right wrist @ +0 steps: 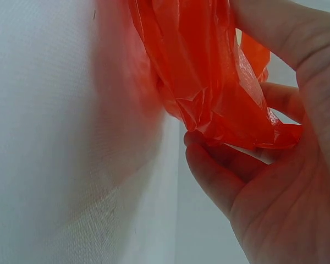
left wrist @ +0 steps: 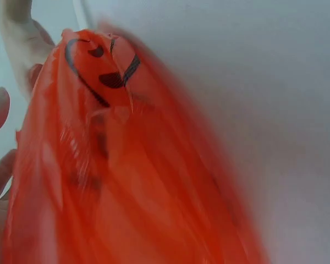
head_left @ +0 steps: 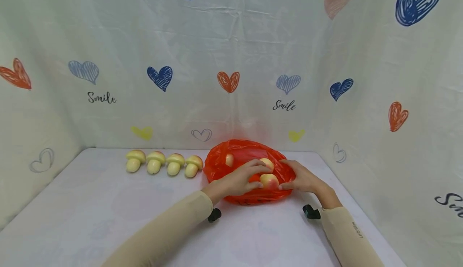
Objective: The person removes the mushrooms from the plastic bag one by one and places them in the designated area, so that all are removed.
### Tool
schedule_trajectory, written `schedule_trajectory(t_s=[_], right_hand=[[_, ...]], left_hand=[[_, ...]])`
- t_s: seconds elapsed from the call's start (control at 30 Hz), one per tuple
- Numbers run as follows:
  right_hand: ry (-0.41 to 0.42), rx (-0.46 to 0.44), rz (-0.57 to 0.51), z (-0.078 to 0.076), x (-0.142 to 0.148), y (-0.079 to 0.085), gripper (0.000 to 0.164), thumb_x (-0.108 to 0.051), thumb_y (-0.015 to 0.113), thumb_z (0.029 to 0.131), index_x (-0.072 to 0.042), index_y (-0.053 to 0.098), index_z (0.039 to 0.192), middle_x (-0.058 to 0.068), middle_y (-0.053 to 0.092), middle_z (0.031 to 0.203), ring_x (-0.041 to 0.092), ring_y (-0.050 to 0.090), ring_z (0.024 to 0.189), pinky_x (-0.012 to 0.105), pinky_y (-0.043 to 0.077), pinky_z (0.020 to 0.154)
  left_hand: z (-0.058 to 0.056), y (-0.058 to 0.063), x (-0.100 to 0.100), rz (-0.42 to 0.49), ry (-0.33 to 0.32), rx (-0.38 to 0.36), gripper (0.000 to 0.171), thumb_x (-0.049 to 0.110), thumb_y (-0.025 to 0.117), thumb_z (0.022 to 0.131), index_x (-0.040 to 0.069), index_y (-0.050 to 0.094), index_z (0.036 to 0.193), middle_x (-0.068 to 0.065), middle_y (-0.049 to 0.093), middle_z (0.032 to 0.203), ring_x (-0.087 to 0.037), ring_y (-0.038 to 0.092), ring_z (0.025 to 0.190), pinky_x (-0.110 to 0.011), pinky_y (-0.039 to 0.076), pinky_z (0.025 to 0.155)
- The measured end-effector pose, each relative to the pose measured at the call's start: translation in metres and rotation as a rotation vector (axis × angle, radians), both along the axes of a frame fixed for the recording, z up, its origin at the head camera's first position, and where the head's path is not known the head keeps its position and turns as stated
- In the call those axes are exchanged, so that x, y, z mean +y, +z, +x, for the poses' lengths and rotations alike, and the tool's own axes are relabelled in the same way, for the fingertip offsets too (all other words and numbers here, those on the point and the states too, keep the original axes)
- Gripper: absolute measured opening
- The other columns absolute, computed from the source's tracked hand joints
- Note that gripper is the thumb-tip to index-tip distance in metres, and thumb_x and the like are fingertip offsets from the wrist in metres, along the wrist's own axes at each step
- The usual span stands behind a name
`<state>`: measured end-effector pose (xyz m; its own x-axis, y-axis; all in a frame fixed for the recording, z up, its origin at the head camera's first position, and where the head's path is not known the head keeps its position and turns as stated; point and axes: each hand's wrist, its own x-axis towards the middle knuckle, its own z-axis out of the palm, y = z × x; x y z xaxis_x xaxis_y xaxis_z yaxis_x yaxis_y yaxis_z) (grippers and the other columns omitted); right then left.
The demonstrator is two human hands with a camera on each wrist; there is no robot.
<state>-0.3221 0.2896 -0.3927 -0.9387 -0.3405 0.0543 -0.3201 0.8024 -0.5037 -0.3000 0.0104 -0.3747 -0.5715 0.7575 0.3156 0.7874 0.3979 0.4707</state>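
A red plastic bag lies on the table with its mouth spread open. Inside show several round yellow-and-red fruits that look like peaches, one peach at the front. My left hand reaches over the mouth from the left, fingers extended above the fruit and thumb near the front peach. In the left wrist view the bag hides most of that hand. On the right side, my right hand holds the bag's edge, its thumb and fingers curled around the red plastic in the right wrist view.
Several mushroom-shaped pieces with yellowish caps stand in a row left of the bag, the nearest mushroom close to it. A white curtain printed with hearts hangs behind the white table and along both sides.
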Motion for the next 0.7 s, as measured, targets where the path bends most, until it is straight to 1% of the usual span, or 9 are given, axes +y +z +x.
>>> schedule_trajectory(t_s=[0.1, 0.2, 0.27, 0.37, 0.5, 0.7], right_hand=[[0.01, 0.006, -0.001, 0.0, 0.0, 0.0, 0.097, -0.052, 0.081, 0.066, -0.013, 0.038, 0.144, 0.013, 0.041, 0.142, 0.035, 0.04, 0.126, 0.055, 0.046, 0.092], [0.02, 0.015, -0.001, -0.001, -0.001, 0.0, 0.096, -0.051, 0.081, 0.067, -0.012, 0.038, 0.143, 0.013, 0.042, 0.141, 0.035, 0.041, 0.125, 0.055, 0.046, 0.092], [0.024, 0.019, -0.001, -0.001, -0.001, 0.0, 0.096, -0.05, 0.081, 0.068, -0.012, 0.038, 0.143, 0.013, 0.041, 0.141, 0.036, 0.041, 0.125, 0.055, 0.046, 0.092], [0.022, 0.018, 0.0, -0.002, -0.001, -0.001, 0.095, -0.05, 0.081, 0.067, -0.013, 0.038, 0.143, 0.012, 0.041, 0.141, 0.035, 0.04, 0.126, 0.055, 0.046, 0.092], [0.017, 0.018, 0.007, -0.003, -0.001, -0.002, 0.096, -0.052, 0.081, 0.067, -0.013, 0.038, 0.143, 0.012, 0.042, 0.141, 0.034, 0.04, 0.126, 0.055, 0.045, 0.093], [0.007, 0.013, 0.004, -0.002, -0.001, -0.001, 0.097, -0.053, 0.081, 0.066, -0.014, 0.038, 0.143, 0.011, 0.042, 0.141, 0.034, 0.041, 0.126, 0.055, 0.047, 0.092]], left_hand=[[-0.003, -0.003, 0.007, -0.016, 0.001, -0.029, 0.051, 0.024, 0.067, 0.089, 0.024, 0.051, 0.138, 0.008, 0.04, 0.14, -0.009, 0.035, 0.13, -0.025, 0.042, 0.099], [-0.006, -0.006, 0.012, -0.033, 0.007, -0.039, 0.049, 0.026, 0.066, 0.09, 0.02, 0.052, 0.137, 0.007, 0.04, 0.141, -0.011, 0.034, 0.131, -0.027, 0.04, 0.102], [-0.009, -0.007, 0.015, -0.034, 0.018, -0.046, 0.049, 0.027, 0.065, 0.091, 0.02, 0.052, 0.137, 0.006, 0.041, 0.141, -0.011, 0.034, 0.131, -0.028, 0.039, 0.103], [-0.012, -0.01, 0.019, -0.024, 0.031, -0.066, 0.048, 0.028, 0.064, 0.091, 0.02, 0.053, 0.137, 0.007, 0.043, 0.14, -0.011, 0.036, 0.13, -0.031, 0.039, 0.104], [-0.015, -0.015, 0.023, -0.008, 0.038, -0.116, 0.048, 0.03, 0.062, 0.092, 0.021, 0.052, 0.138, 0.008, 0.044, 0.139, -0.01, 0.037, 0.128, -0.033, 0.04, 0.103], [-0.017, -0.018, 0.028, -0.036, 0.072, -0.169, 0.045, 0.031, 0.06, 0.093, 0.025, 0.052, 0.137, 0.009, 0.043, 0.141, -0.012, 0.038, 0.129, -0.038, 0.037, 0.106]])
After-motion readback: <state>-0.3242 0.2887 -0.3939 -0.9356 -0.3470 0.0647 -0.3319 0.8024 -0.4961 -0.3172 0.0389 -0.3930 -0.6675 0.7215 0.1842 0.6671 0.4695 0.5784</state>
